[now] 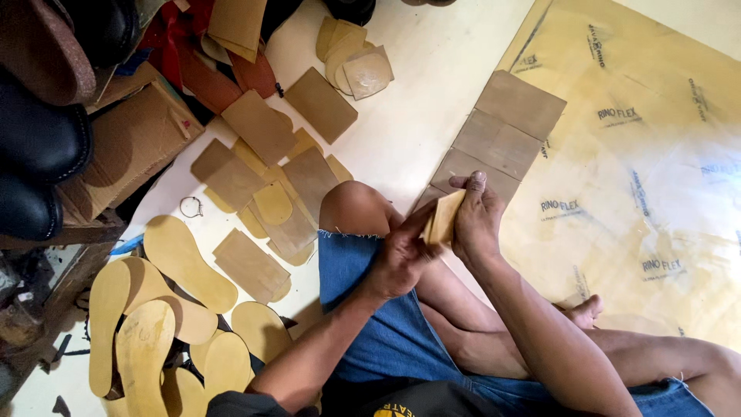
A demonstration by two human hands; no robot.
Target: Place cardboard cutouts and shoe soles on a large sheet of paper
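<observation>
Tan board piece (pixel 443 217) pinched between my left hand (pixel 400 259) and right hand (pixel 476 218), fingers of both closed on it, above bent knee. Brown rectangles (pixel 505 139) lie at yellow printed sheet's (pixel 641 154) left edge. Cardboard box (pixel 131 147) at floor's left edge, sole cutouts (pixel 185 262) beside it.

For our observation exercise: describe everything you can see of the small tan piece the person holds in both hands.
The tan piece is small, flat and roughly rectangular, yellowish tan like the cut soles on the floor; its material looks like thin board or leather, hard to tell which. It is held tilted, above the person's knee and lap. The left hand grips its lower edge from the left and the right hand wraps its right side, thumb raised above it. Part of it is hidden behind the fingers.
</observation>
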